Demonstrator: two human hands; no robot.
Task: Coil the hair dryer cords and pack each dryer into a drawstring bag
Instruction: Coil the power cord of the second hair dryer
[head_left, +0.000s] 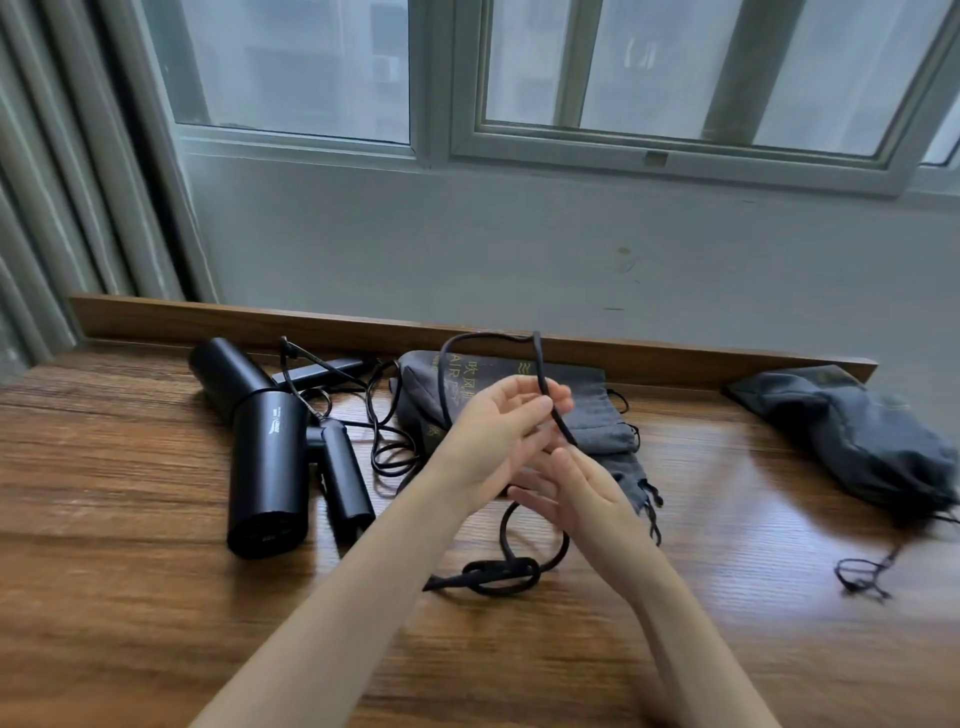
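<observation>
At 9 o'clock on the wooden table (130, 597) lie two black hair dryers. The nearer dryer (267, 467) points its rear grille at the viewer, with its handle folded alongside on the right. The farther dryer (226, 371) lies just behind it at about 10 o'clock, touching its barrel. Their thin cords (387, 447) sprawl in loose loops between the dryers and the middle of the table.

At 12 o'clock, flat grey drawstring bags (587, 410) lie overlapped against the raised wooden back edge, the top one printed with lettering.

In front of them the left hand (493, 436) is lifted, palm up. Its thumb and fingers pinch a thick black cord (540, 364), which arches up over the hand and drops back down on its left side. Just below and to the right, the right hand (582, 499) is spread with straight fingers and grips nothing. The cord runs down towards its fingertips, though motion blur hides whether they touch. Nearer the viewer, at 6 o'clock from the hands, the same cord rests on the table in a ring ending in a tight wound bundle (501, 571).

At 2 o'clock a filled dark grey bag (852, 431) lies slumped, and its drawstring (862, 571) trails towards 4 o'clock.
</observation>
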